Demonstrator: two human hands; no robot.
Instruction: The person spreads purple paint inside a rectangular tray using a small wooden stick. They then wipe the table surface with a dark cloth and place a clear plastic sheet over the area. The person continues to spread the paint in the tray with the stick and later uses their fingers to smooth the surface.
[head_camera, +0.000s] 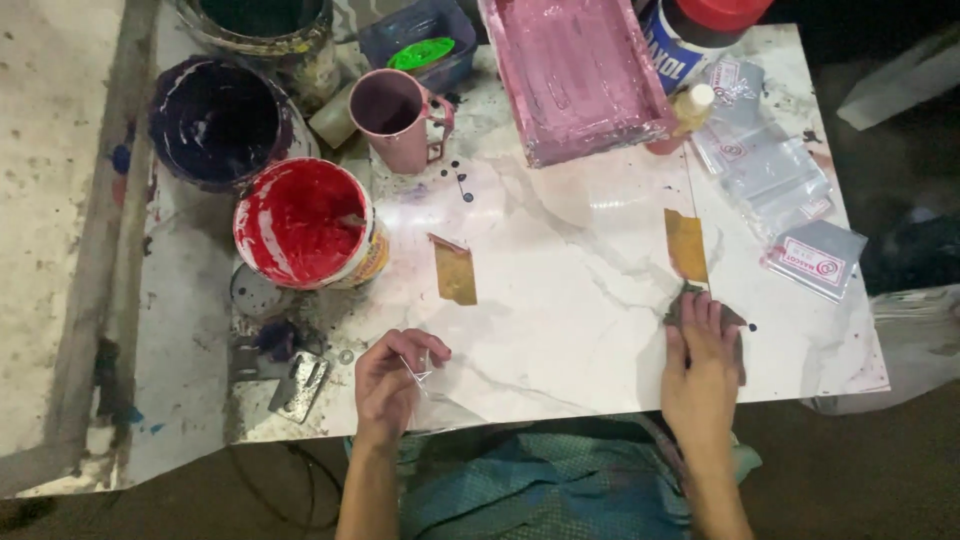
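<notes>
Clear film (432, 392) pinched in left hand (392, 378); right hand (700, 362) flat, hiding dark cloth (738, 318).

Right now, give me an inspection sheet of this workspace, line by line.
Surface: white marbled tabletop, glossy, with dark ink spots and stains along its left side.
Job's things: clear plastic film at the near edge; dark rag on the table.
Clutter: red paint bucket, dark purple bucket, pink mug, pink tray, two amber tape strips, small clear bags, metal hinge.
Hands: left hand pinches the clear plastic film; right hand lies flat on the dark rag.
Cables: thin dark cord below the table edge.
Surroundings: stained concrete floor at left; dark beyond the table.
</notes>
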